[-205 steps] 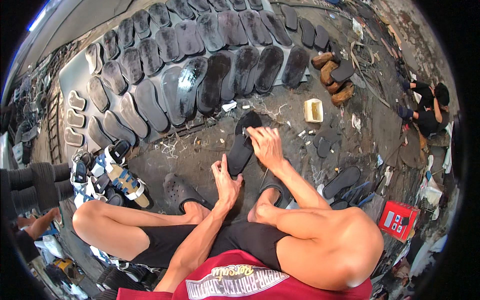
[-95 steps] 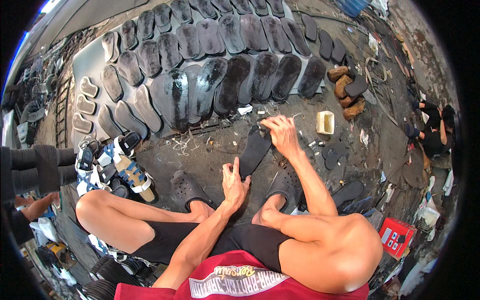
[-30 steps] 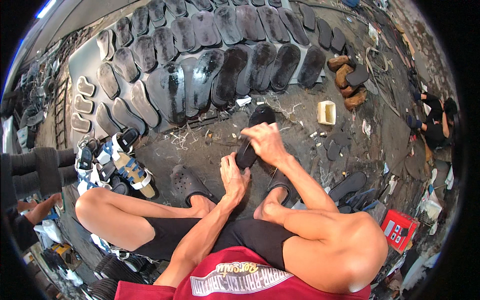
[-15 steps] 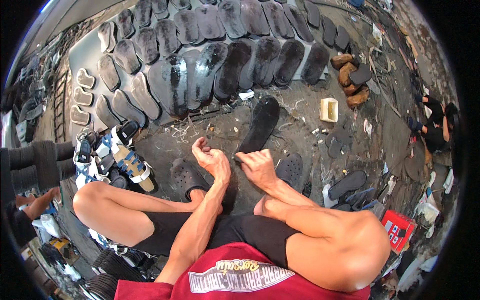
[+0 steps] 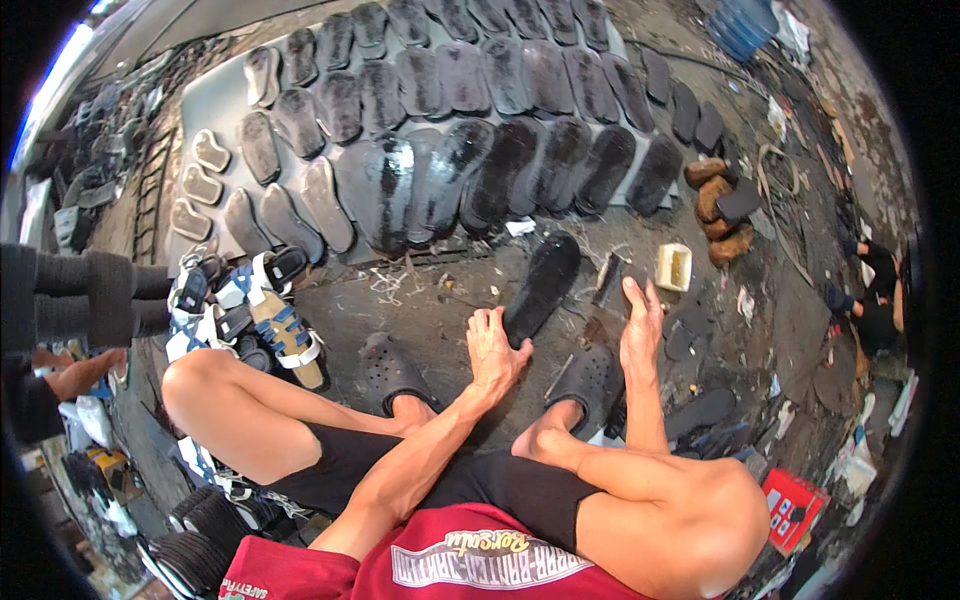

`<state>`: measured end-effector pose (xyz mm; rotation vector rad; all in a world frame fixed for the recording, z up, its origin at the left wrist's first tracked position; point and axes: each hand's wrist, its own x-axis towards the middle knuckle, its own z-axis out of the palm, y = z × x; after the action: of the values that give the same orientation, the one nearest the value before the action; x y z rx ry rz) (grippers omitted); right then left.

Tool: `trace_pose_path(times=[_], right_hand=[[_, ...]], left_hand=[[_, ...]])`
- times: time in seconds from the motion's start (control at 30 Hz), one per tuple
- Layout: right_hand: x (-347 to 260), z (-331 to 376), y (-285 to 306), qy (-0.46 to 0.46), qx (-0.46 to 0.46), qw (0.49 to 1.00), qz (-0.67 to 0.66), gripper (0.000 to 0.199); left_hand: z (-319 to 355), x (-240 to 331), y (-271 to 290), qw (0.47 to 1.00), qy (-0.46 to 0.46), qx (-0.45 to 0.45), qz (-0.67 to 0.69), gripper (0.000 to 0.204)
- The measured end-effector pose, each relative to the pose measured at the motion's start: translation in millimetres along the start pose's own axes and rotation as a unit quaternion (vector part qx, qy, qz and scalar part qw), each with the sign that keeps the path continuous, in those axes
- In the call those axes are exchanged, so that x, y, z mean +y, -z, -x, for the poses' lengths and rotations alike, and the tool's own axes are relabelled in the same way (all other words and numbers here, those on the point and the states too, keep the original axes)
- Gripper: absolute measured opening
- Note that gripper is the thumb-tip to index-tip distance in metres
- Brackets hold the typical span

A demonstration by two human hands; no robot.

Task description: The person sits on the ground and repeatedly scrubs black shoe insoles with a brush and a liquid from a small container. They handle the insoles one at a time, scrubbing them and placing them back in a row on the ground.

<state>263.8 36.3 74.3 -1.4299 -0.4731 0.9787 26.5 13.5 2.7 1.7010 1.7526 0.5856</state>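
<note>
I sit cross-legged on a dirty floor. A long black shoe sole point(image 5: 541, 286) lies flat in front of me. My left hand point(image 5: 495, 352) pinches its near end between thumb and curled fingers. Beside it on the right, my right hand point(image 5: 641, 326) is flat, fingers stretched forward and holding nothing. Its fingertips are just short of a dark narrow tool point(image 5: 607, 280) and a small cream tub point(image 5: 673, 267). Black clogs point(image 5: 591, 376) are on my feet.
Rows of black soles lie on a grey sheet point(image 5: 215, 105) beyond. Blue-and-white sandals point(image 5: 272, 312) are piled at left, brown blocks point(image 5: 714, 196) at right, a red box point(image 5: 795, 496) at lower right. Another person point(image 5: 872, 300) crouches far right; a dark sleeve point(image 5: 70, 300) enters left.
The sole I had been working on with both hands now lies further out on the floor. My right hand left it and moved right toward the tub; my left stays at its near end.
</note>
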Motion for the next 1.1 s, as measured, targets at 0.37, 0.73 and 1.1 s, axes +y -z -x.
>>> trace_pose_path(times=[0.37,0.73,1.1], right_hand=[[8.3,-7.9,4.3,-0.049,0.022,0.998,-0.036,0.043],[28.2,4.8,-40.0,-0.100,-0.081,0.989,-0.070,0.038],[54.7,-13.9,-27.6,-0.090,-0.070,0.993,0.003,0.056]], left_hand=[[-109.0,12.7,180.1,0.693,0.244,-0.019,0.678,0.028],[-188.8,-188.8,179.2,0.894,0.242,0.347,0.151,0.091],[-55.6,-31.0,57.4,0.983,-0.104,0.154,-0.011,0.054]])
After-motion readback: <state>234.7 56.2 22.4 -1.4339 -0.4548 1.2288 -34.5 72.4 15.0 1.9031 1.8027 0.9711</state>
